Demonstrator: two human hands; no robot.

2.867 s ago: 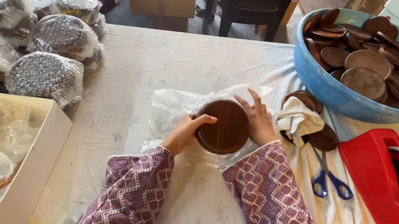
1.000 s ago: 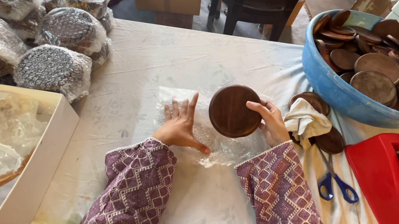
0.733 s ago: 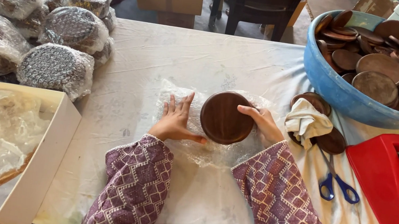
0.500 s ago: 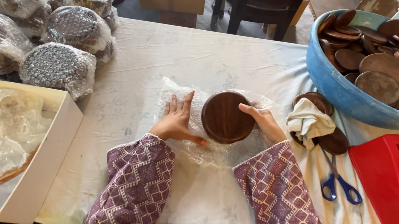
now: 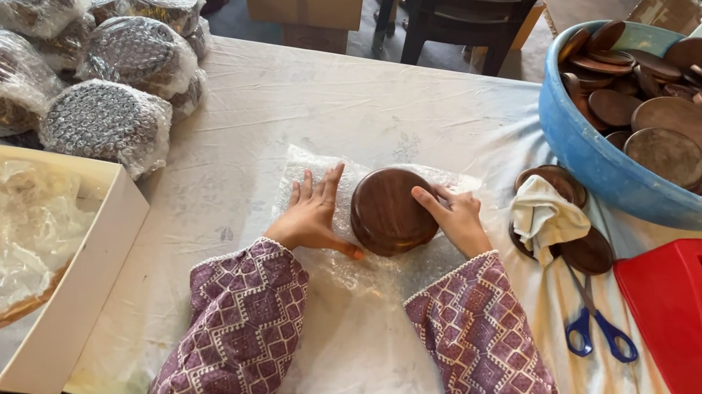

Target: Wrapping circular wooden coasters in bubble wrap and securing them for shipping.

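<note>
A dark brown round wooden box [image 5: 389,209] lies tilted on a sheet of clear bubble wrap [image 5: 311,266] spread on the white-covered table [image 5: 291,101]. My left hand [image 5: 312,212] presses flat on the bubble wrap just left of the box, thumb against its lower edge. My right hand [image 5: 457,219] rests on the box's right side, fingers over its top rim. Both arms wear purple patterned sleeves.
A blue tub [image 5: 621,176] of brown wooden discs stands at the back right. Beside it lie a white cloth [image 5: 547,216], loose discs [image 5: 589,253], blue-handled scissors [image 5: 595,328] and a red tape dispenser [image 5: 696,321]. Several wrapped bundles [image 5: 102,122] sit left; an open cardboard box [image 5: 67,302] holds plastic.
The wooden box came down from upright in my right hand onto the bubble wrap. My left hand stayed flat on the wrap and closed in against the box.
</note>
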